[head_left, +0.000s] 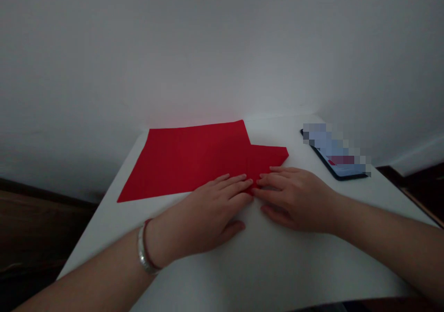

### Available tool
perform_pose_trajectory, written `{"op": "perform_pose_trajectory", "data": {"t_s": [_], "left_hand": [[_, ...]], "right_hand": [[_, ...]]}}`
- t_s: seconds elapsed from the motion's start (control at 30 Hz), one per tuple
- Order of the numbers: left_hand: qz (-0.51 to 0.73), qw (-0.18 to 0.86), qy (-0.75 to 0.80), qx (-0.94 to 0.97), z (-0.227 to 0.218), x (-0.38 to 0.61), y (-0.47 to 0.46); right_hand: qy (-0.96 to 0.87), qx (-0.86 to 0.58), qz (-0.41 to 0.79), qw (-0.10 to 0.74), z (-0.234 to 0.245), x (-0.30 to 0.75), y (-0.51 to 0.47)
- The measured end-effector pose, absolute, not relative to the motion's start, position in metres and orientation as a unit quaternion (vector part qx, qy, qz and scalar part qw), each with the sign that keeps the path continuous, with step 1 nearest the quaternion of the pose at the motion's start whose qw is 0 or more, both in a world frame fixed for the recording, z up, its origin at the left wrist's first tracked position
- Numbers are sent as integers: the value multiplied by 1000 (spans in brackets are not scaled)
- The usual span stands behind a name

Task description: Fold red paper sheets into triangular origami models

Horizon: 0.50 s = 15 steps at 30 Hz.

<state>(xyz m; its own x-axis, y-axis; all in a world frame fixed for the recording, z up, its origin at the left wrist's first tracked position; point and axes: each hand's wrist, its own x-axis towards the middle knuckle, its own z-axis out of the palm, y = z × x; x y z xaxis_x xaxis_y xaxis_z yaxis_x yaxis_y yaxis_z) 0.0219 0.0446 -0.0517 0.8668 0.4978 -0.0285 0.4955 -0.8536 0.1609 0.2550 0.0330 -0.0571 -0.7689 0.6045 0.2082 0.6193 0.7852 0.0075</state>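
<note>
While your left hand lies open across the near edge of the red paper, your right hand, loosely open, rests at its narrower end. The paper spreads beyond your left hand; a phone lies beyond your right.

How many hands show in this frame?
2: the left hand at the red paper's near edge, the right hand beside it, at the paper's narrower right part.
</note>
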Motion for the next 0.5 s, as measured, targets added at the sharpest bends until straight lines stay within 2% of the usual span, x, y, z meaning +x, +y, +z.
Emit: {"op": "perform_pose_trajectory", "data": {"t_s": [0.5], "left_hand": [[32, 124, 254, 959, -45, 18, 48]], "right_hand": [[-951, -297, -47, 70, -56, 261, 30]]}}
